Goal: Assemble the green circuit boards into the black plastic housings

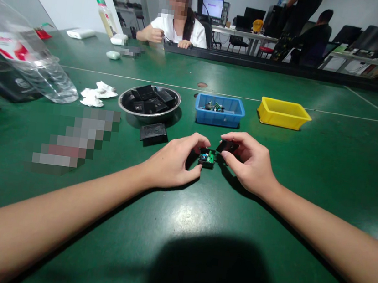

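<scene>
Between my hands, a small black plastic case (206, 164) rests on the green table with a green circuit board (211, 157) inside it. My left hand (179, 161) is closed around the left side of this case, thumb at the near edge and fingers at the far edge. In my right hand (251, 163), a black plastic cover (227, 146) is pinched between thumb and fingers, tilted just right of the case. Part of the cover is hidden by my fingers. Another black case (153, 133) lies on the table beyond my left forearm.
A metal bowl (148, 117) of black cases stands beyond my left hand. Farther right are a blue bin (218, 119) with small circuit boards and a yellow bin (283, 118). At left are crumpled tissue (94, 94) and a large plastic bottle (50, 74). A person (178, 27) sits across the table.
</scene>
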`<act>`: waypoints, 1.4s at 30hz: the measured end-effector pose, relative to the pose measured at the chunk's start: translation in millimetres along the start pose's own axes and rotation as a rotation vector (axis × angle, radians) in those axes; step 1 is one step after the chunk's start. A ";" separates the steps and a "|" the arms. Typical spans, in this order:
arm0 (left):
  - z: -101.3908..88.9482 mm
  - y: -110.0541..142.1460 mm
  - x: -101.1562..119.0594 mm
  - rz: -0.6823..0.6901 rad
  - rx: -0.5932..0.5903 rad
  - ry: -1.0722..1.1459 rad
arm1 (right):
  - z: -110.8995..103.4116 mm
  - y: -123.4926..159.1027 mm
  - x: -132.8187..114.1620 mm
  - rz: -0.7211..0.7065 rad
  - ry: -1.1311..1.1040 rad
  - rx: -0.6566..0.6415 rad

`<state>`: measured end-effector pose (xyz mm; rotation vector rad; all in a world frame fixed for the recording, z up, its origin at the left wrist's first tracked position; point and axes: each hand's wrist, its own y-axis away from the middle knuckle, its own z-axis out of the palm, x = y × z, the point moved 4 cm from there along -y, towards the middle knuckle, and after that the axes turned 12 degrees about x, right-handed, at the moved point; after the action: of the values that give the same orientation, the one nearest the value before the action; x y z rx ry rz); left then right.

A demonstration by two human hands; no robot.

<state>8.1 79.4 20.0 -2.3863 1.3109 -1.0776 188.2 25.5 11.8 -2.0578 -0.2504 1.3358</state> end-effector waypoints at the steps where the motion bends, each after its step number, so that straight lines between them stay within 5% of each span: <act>1: 0.2 0.1 -0.1 0.005 -0.002 0.003 | 0.9 1.0 -0.7 -0.001 -0.028 -0.011; 12: 3.6 0.1 -2.4 0.009 -0.081 -0.047 | 1.5 3.7 -2.3 -0.018 -0.099 -0.018; 22: 4.4 -1.6 -3.3 -0.054 -0.083 -0.025 | 1.8 1.8 -1.1 0.159 -0.096 0.040; 31: 4.7 -2.3 -3.7 -0.021 -0.091 -0.039 | 0.5 2.3 -6.3 0.164 -0.154 0.069; 42: 4.9 -2.8 -2.5 -0.053 -0.088 -0.026 | -4.3 -0.8 4.7 0.058 0.136 0.074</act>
<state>12.4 82.2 16.7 -2.5032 1.3201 -1.0188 194.2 26.6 9.9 -2.0967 -0.0813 1.2143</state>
